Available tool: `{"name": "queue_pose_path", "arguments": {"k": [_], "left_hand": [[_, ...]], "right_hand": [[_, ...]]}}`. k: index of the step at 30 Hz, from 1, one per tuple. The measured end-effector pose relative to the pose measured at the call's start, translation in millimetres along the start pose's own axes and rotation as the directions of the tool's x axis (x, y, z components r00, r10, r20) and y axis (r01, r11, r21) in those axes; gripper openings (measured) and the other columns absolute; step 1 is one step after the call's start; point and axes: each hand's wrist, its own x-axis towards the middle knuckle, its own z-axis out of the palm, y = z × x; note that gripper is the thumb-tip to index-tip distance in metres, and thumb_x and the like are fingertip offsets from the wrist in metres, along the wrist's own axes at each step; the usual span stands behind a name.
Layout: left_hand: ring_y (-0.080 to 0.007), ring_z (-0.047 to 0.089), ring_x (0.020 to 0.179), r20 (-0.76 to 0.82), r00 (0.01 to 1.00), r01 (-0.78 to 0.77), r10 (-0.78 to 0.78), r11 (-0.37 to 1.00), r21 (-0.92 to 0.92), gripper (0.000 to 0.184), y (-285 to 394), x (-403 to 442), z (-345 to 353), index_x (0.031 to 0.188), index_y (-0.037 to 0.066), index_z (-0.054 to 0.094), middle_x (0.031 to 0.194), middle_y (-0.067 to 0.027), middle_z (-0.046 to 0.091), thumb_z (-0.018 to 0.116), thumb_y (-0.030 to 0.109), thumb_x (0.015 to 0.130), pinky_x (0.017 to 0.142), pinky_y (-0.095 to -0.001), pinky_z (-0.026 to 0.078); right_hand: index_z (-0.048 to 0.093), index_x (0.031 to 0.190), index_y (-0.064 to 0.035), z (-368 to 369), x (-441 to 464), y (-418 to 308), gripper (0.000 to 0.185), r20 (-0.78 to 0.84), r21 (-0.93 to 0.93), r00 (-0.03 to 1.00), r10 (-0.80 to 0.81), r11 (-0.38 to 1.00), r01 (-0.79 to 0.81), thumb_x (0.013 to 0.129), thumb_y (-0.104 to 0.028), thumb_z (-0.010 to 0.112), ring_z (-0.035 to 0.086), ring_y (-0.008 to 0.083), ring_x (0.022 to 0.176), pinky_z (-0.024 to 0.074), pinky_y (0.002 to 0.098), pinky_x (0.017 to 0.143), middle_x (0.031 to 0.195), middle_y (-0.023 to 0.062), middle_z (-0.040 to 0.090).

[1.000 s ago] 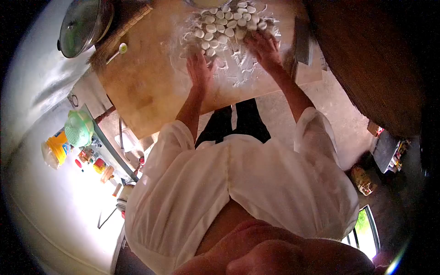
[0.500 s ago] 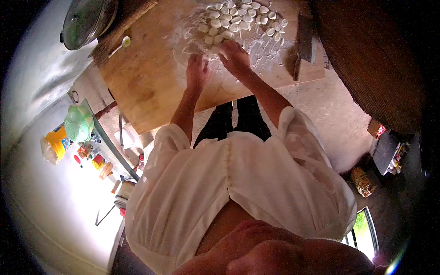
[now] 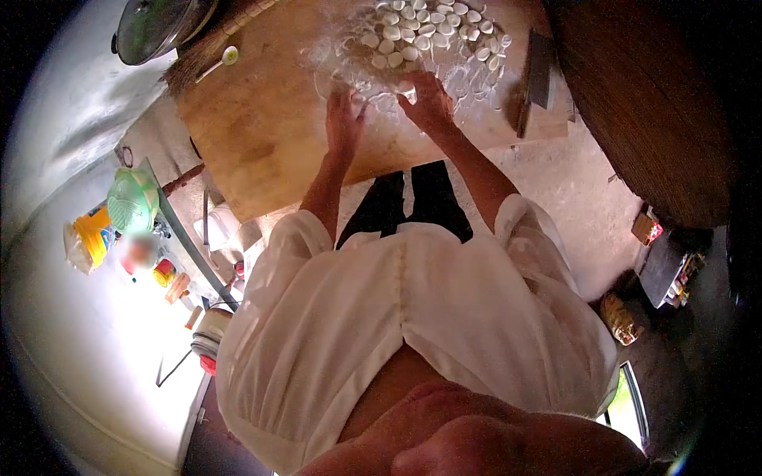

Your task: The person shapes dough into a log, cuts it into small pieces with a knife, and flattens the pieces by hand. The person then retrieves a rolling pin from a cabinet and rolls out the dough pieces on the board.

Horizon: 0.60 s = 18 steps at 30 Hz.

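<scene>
A brown wooden counter point(image 3: 254, 127) spreads out in front of the person, and a cluster of small white discs point(image 3: 391, 32) lies on it near the far edge of the view, most of them close together or touching, with several spread toward the right. White powder point(image 3: 345, 55) dusts the wood around and below the discs. The left hand point(image 3: 344, 123) is palm down over the near part of the dusted patch, its thumb standing apart from the fingers; the fingertips are blurred, so whether its grip has closed on anything cannot be told. The right hand point(image 3: 429, 103) is beside it, just below the nearest discs, its thumb pointing inward toward the left hand; a pale patch shows by its fingers, but whether that is a disc in the grip or powder on the wood is unclear. A gap separates the two hands. Toward the right side of the counter lies a flat dark grey piece point(image 3: 540, 70), with a narrow brown strip point(image 3: 523, 117) alongside. A spoon point(image 3: 229, 55) with a light bowl lies near the left edge, and a lidded pot point(image 3: 159, 32) is beyond it, in the upper left corner.
</scene>
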Motion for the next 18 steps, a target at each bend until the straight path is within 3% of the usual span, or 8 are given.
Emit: {"name": "queue_pose_path", "arguments": {"k": [5, 7, 8, 11, 13, 14, 16, 18], "left_hand": [[-0.0408, 0.058, 0.099, 0.094, 0.995, 0.039, -0.042, 0.999, 0.035, 0.034, -2.8, 0.5, -1.5, 0.107, 0.005, 0.060, 0.103, -0.0192, 0.060, 0.077, 0.013, 0.079, 0.085, -0.0499, 0.049], [-0.0405, 0.058, 0.099, 0.116, 0.992, 0.038, -0.041, 0.999, 0.028, 0.034, -6.9, 1.0, -3.8, 0.107, 0.005, 0.060, 0.102, -0.0189, 0.060, 0.077, 0.013, 0.078, 0.085, -0.0498, 0.048], [-0.0403, 0.058, 0.098, 0.074, 0.997, 0.011, -0.012, 1.000, 0.017, 0.034, -8.6, -0.6, -3.7, 0.106, 0.005, 0.060, 0.102, -0.0184, 0.060, 0.077, 0.012, 0.078, 0.084, -0.0495, 0.048], [-0.0404, 0.058, 0.098, 0.068, 0.997, 0.018, -0.020, 1.000, 0.022, 0.036, -0.6, -4.5, -8.0, 0.107, 0.005, 0.059, 0.101, -0.0187, 0.060, 0.077, 0.011, 0.077, 0.084, -0.0493, 0.049], [-0.0406, 0.058, 0.098, 0.078, 0.996, 0.044, -0.047, 0.998, 0.039, 0.037, -9.4, -0.4, -2.3, 0.109, 0.005, 0.059, 0.101, -0.0195, 0.059, 0.077, 0.011, 0.077, 0.084, -0.0493, 0.049], [-0.0410, 0.057, 0.098, 0.128, 0.991, 0.020, -0.021, 1.000, 0.015, 0.040, -18.9, -1.9, -1.6, 0.111, 0.005, 0.058, 0.101, -0.0199, 0.059, 0.077, 0.012, 0.077, 0.084, -0.0495, 0.049], [-0.0414, 0.057, 0.099, 0.172, 0.985, -0.006, 0.008, 1.000, -0.008, 0.042, -21.4, 1.5, -6.8, 0.114, 0.005, 0.057, 0.101, -0.0204, 0.059, 0.077, 0.013, 0.077, 0.084, -0.0498, 0.049], [-0.0420, 0.056, 0.099, 0.129, 0.992, -0.011, 0.004, 0.998, 0.056, 0.045, -20.0, -7.0, -9.8, 0.116, 0.006, 0.057, 0.105, -0.0197, 0.059, 0.077, 0.016, 0.078, 0.084, -0.0489, 0.049]], "right_hand": [[0.063, 0.120, -0.0144, 8.4, -4.5, 1.6, 0.044, 0.004, -0.010, 0.993, 0.114, 0.993, -0.114, 0.080, -0.025, 0.077, 0.059, 0.0336, 0.111, 0.0516, 0.0461, 0.092, 0.117, 0.0130, 0.061], [0.062, 0.121, -0.0136, 0.9, -8.0, 15.1, 0.045, -0.030, 0.023, 0.997, -0.075, 0.997, 0.076, 0.081, -0.026, 0.077, 0.061, 0.0337, 0.108, 0.0523, 0.0460, 0.090, 0.115, 0.0136, 0.061], [0.062, 0.121, -0.0136, -0.4, -7.7, 18.1, 0.045, -0.033, 0.023, 0.997, -0.077, 0.997, 0.078, 0.081, -0.026, 0.077, 0.061, 0.0337, 0.108, 0.0523, 0.0460, 0.090, 0.115, 0.0136, 0.061], [0.062, 0.123, -0.0144, -5.4, -19.2, 16.4, 0.044, 0.006, -0.032, 1.000, 0.000, 0.999, 0.001, 0.082, -0.024, 0.076, 0.062, 0.0339, 0.106, 0.0530, 0.0450, 0.089, 0.114, 0.0140, 0.061], [0.062, 0.120, -0.0129, -6.8, -11.3, 15.5, 0.042, 0.164, -0.055, 0.973, 0.163, 0.986, -0.155, 0.082, -0.023, 0.077, 0.062, 0.0336, 0.106, 0.0533, 0.0442, 0.089, 0.113, 0.0140, 0.061], [0.062, 0.120, -0.0129, -9.8, -14.6, 18.2, 0.042, 0.166, -0.054, 0.973, 0.163, 0.986, -0.156, 0.082, -0.023, 0.077, 0.062, 0.0336, 0.106, 0.0533, 0.0442, 0.089, 0.113, 0.0140, 0.061], [0.062, 0.116, -0.0110, -16.6, -18.7, 31.0, 0.039, 0.086, 0.026, 0.996, 0.012, 1.000, -0.014, 0.082, -0.023, 0.076, 0.062, 0.0329, 0.106, 0.0533, 0.0440, 0.089, 0.113, 0.0143, 0.061], [0.063, 0.115, -0.0107, -14.7, -20.6, 33.0, 0.037, 0.049, 0.013, 0.999, -0.016, 1.000, 0.015, 0.082, -0.022, 0.076, 0.062, 0.0331, 0.106, 0.0535, 0.0442, 0.088, 0.112, 0.0144, 0.061]]}}
